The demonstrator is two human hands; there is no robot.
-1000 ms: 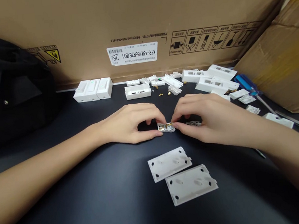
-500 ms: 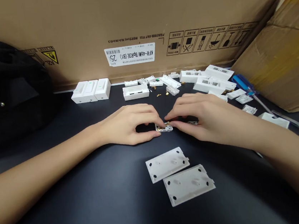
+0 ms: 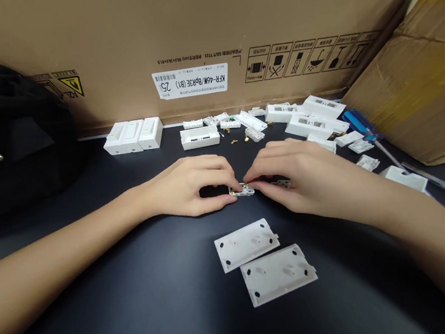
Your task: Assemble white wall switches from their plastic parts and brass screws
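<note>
A small white switch body with brass contacts [image 3: 242,190] sits at the middle of the dark table [image 3: 139,283], pinched from the left by the fingertips of my left hand [image 3: 188,187]. My right hand [image 3: 300,179] comes in from the other side, and its thumb and forefinger meet the brass on that body. Partly hidden under my right palm lies a second small metal-and-white part [image 3: 281,183]. Nearer me, two flat white plastic back plates with screw holes [image 3: 246,244] [image 3: 278,274] lie side by side, apart from both hands.
Behind my hands stand assembled white switches [image 3: 133,136], an open white housing [image 3: 200,137], loose brass pieces [image 3: 235,141] and more white housings [image 3: 306,125]. A blue-handled screwdriver [image 3: 358,123] lies at right, by a cardboard box [image 3: 410,86]. A black bag [image 3: 1,128] sits at left.
The whole scene has drifted slightly left in view as my head turned. Both hands stay on the small switch body, and my right fingers have shifted only a little on the brass.
</note>
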